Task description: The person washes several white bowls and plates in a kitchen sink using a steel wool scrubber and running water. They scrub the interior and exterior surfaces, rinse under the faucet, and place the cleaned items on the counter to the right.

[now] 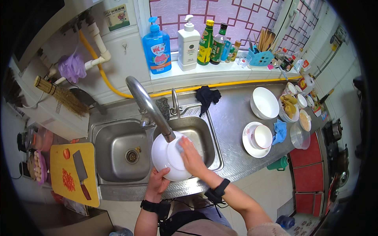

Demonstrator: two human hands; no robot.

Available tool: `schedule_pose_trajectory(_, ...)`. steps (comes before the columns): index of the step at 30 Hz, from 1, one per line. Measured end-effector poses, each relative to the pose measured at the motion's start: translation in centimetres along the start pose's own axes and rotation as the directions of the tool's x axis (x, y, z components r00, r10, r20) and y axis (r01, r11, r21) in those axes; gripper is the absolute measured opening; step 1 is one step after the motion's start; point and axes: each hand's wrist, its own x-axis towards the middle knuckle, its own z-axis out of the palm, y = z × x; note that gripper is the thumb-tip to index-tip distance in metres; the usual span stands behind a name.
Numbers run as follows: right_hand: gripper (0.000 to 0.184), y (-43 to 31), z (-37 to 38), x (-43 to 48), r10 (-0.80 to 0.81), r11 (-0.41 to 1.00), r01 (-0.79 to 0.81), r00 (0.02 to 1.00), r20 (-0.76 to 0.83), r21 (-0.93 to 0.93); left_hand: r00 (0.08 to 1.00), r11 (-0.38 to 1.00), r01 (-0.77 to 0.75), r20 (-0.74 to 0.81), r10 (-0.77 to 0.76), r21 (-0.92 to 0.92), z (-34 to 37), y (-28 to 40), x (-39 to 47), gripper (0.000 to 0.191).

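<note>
A white plate [165,156], its underside facing up, is held over the right basin [203,138] of a steel double sink, beneath the curved faucet [147,103]. My left hand [158,180] grips the plate's near left edge, thumb on its underside. My right hand [190,155] lies on the plate's right part, with a greyish scrubbing pad [179,145] partly visible under the fingers. Whether water runs from the faucet, I cannot tell. The left basin [118,165] has a small yellowish scrap beside its drain.
Left of the sink, a cleaver [80,165] and chopped red pieces [68,180] lie on a yellow cutting board [91,188]. Right, a large white bowl [264,103], a stacked bowl and plate [249,147], and a blue cloth [279,132] rest on the counter. Bottles line the windowsill.
</note>
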Motion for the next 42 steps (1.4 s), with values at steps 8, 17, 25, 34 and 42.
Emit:
schedule_pose_trajectory(8, 0.033, -2.3, -0.5, 4.3, -0.141, 0.99, 0.14, 0.987, 0.083, 0.014, 0.987, 0.893, 0.156, -0.048, -0.15, 0.423, 0.1, 0.1, -0.2, 0.03)
schedule_pose_trajectory(17, 0.041, -2.6, -1.3, 6.3, -0.232, 0.93, 0.296, 0.933, 0.274, -0.22, 0.968, 0.807, 0.198, 0.016, -0.249, 0.557, -0.1, 1.1, 0.3, 0.027)
schedule_pose_trajectory(25, 0.047, 6.7, -1.2, 6.3, 0.596, 0.777, -0.595, 0.8, 0.065, 0.204, 0.96, 0.844, 0.13, 0.146, -0.238, 0.521, -1.8, 2.2, -0.9, 0.027)
schedule_pose_trajectory(34, 0.038, 9.4, 2.6, -2.1, 0.725, -0.336, -0.366, 0.488, 0.487, 0.868, 0.995, 0.997, -0.063, 0.077, 0.061, 0.034, -2.5, -0.9, -1.0, 0.044)
schedule_pose_trajectory(42, 0.049, 9.1, -1.2, 1.8, 0.85, 0.261, -0.443, 0.527, 0.014, 0.858, 0.968, 0.96, 0.25, 0.025, -0.249, -0.129, -1.3, 0.5, 0.1, 0.05)
